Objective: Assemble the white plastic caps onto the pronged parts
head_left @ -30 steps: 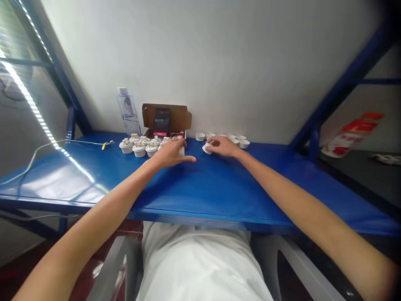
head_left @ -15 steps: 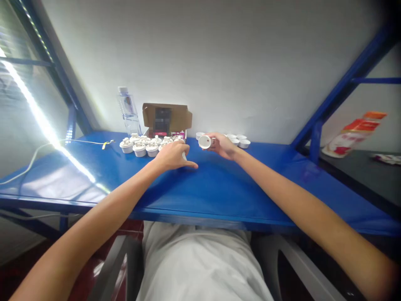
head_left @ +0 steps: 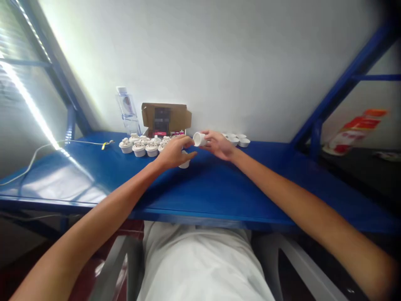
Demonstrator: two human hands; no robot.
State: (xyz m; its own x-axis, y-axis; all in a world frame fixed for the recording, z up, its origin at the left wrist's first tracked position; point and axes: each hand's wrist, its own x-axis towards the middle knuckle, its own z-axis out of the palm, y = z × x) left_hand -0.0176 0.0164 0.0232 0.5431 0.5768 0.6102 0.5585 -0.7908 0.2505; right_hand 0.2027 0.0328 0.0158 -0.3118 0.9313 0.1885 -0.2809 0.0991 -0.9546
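A small white cup is tilted in my right hand, its opening facing left. Just left of it, my left hand has its thumb and fingers spread. Beneath that thumb, another white cup stands on the blue table; whether the hand touches it I cannot tell. Several white cups with pieces on top are grouped left of my left hand. Behind my right hand there are several plain white cups.
An open cardboard box with dark and pink items stands near the wall, beside a clear bottle. A white cable runs over the left side. A red and white bottle is at the right, beyond the blue frame.
My right hand has brought its cup slightly left, closer to my left hand. The white cup under my left hand now shows more clearly, and the left fingers have shifted up.
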